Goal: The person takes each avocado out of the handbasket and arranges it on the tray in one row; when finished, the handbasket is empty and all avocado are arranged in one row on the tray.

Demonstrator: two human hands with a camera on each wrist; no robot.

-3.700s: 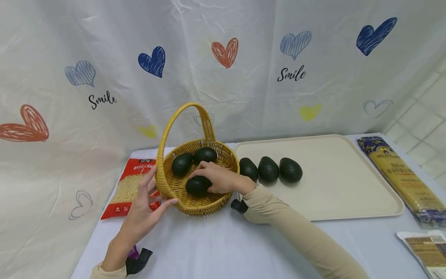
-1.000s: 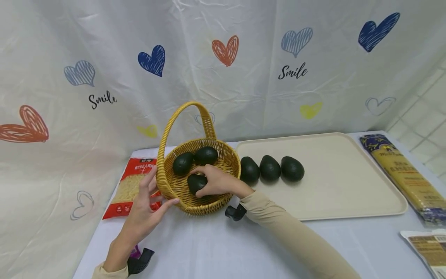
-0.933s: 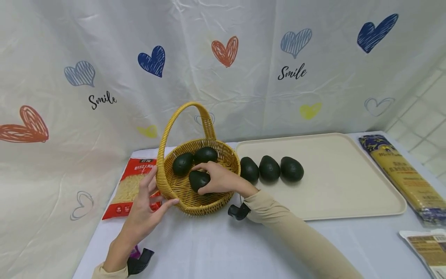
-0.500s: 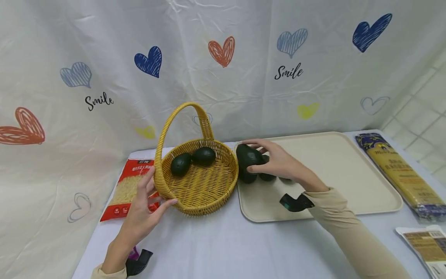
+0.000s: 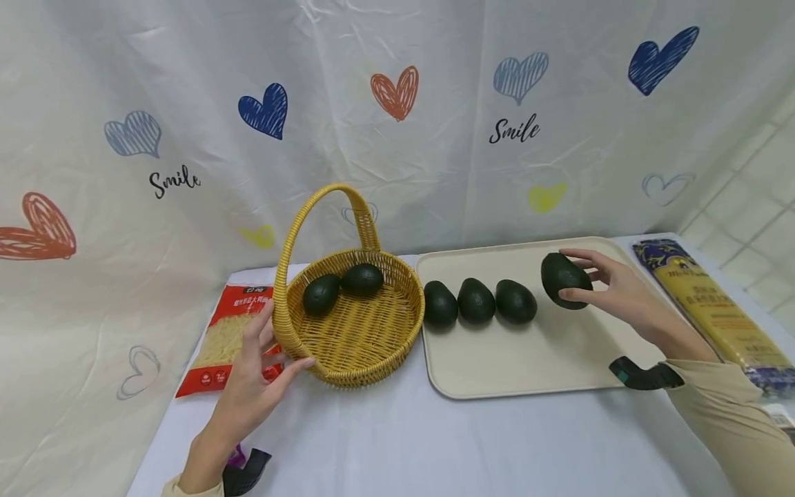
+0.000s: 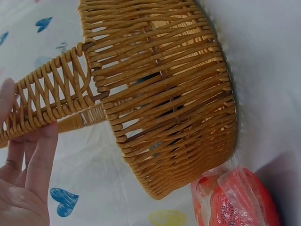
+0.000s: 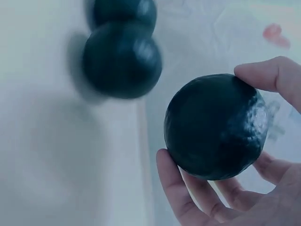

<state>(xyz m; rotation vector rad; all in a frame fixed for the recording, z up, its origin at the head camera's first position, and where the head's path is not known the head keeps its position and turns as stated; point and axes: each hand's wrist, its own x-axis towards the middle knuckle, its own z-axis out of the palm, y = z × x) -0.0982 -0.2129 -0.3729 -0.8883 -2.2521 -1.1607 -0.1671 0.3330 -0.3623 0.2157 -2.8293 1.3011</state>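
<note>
My left hand (image 5: 251, 383) grips the yellow wicker basket (image 5: 348, 376) at its near left side. In the left wrist view the fingers lie against the base of the woven handle (image 6: 51, 89). Inside the basket two dark green avocados (image 5: 321, 295) sit side by side at the back left. My right hand (image 5: 621, 293) holds another avocado (image 5: 565, 281) between thumb and fingers, raised over the cream tray (image 5: 491, 373). Its shadow falls on the tray below. Left of it, three more avocados (image 5: 476, 301) lie in a row along the tray's left part.
A red pasta bag (image 5: 217, 345) lies behind the left hand. Right of the tray is a long yellow and purple pasta packet (image 5: 702, 297). A white curtain with printed hearts (image 5: 395, 93) hangs along the table's back edge.
My right hand has lifted an avocado out of the basket and carried it right, past the row, over the tray. The left hand stays at the basket.
</note>
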